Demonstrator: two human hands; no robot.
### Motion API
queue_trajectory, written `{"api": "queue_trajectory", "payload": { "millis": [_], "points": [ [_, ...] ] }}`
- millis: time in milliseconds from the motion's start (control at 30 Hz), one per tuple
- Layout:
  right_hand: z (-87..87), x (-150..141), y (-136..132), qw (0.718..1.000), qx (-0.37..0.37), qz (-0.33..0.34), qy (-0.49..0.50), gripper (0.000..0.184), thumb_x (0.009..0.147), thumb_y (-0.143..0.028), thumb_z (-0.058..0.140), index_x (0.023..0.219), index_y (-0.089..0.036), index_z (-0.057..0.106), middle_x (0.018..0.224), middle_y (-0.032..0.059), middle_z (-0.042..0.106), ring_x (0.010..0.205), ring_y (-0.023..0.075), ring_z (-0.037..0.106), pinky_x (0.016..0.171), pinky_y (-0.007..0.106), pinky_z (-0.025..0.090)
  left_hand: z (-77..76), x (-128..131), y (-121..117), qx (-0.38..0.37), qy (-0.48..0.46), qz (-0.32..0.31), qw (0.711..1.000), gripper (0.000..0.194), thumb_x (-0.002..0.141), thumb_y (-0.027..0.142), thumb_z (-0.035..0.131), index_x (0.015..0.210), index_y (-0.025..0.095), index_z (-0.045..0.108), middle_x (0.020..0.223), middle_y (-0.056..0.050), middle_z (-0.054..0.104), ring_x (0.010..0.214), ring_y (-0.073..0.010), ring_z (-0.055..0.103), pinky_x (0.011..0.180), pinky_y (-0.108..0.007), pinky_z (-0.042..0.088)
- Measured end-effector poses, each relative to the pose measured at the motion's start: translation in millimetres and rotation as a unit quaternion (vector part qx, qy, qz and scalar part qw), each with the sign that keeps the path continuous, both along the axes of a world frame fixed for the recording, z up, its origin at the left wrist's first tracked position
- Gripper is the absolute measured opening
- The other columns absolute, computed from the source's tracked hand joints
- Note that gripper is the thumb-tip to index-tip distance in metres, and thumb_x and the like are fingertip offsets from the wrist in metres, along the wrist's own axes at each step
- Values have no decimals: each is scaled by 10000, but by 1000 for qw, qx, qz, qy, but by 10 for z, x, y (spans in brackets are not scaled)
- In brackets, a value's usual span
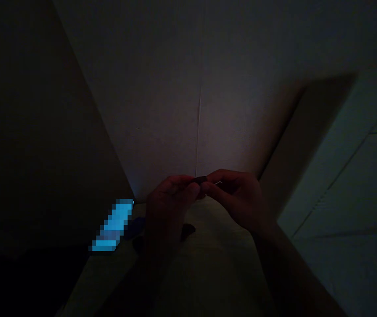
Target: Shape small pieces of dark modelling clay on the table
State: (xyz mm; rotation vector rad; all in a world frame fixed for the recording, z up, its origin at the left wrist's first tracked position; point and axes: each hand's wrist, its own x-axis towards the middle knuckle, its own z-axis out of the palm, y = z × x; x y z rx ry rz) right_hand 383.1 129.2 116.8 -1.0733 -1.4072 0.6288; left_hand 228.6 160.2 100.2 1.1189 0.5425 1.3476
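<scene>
In dim light, both my hands meet near the middle of the head view, above a pale surface. Between their fingertips is a small dark object (200, 179), too shadowed for me to make out its kind. My left hand (171, 196) is closed, pinching it from the left with thumb and fingers. From the right, my right hand (237, 193) is closed on its other end in a thumb-and-finger pinch. Below them a dark curved item (188, 230) lies on the surface, partly covered by my left wrist.
A lit, pixelated screen (114, 224) lies at the left edge of the tabletop (214, 264). Beside it is a dark blue item (136, 226), partly hidden by my left arm. A wall with a vertical seam (199, 119) rises behind, and a pale panelled piece (346, 167) stands at right.
</scene>
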Motion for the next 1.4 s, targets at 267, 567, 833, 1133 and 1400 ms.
{"api": "queue_trajectory", "payload": {
  "millis": [267, 567, 833, 1133, 1400],
  "points": [
    [-12, -8, -43, 993, 68, 56, -82, 163, 950, -373, 721, 942, -212, 704, 891, 30, 714, 835, 172, 665, 784, 312, 545, 31, -92, 41, 19, 58, -17, 998, 163, 863, 356, 794, 858, 194, 797, 794, -24, 776, 736, -147, 703, 731, -259, 564],
    [-22, -36, 8, 997, 39, 62, -27, 208, 881, -373, 795, 974, -204, 717, 900, 32, 720, 838, 170, 666, 773, 305, 546, 40, 4, 7, -53, -52, -48, 996, 158, 830, 343, 815, 814, 190, 781, 818, -22, 753, 807, -160, 704, 771, -275, 568],
    [-25, -56, 14, 977, -19, 153, 147, 148, 872, -301, 785, 793, -187, 734, 671, -1, 701, 654, 138, 658, 657, 273, 528, -19, -25, -11, 6, 47, -50, 998, 278, 914, 429, 714, 791, 180, 742, 718, -16, 654, 721, -146, 585, 671, -259, 462],
    [-13, -105, 40, 980, -27, 106, 164, 199, 795, -317, 858, 837, -172, 729, 654, -11, 709, 578, 103, 639, 542, 215, 513, -30, 30, 12, -20, 4, -45, 999, 264, 878, 443, 763, 856, 180, 756, 746, -8, 687, 709, -135, 615, 698, -276, 510],
    [1, -96, 23, 976, -13, 90, 200, 476, 641, -163, 955, 1047, -214, 712, 738, -45, 742, 629, 101, 706, 613, 201, 596, 10, 33, 12, -46, -34, -27, 998, 173, 763, 327, 871, 835, 195, 785, 770, 0, 752, 694, -112, 679, 681, -230, 549]
  ]
}}
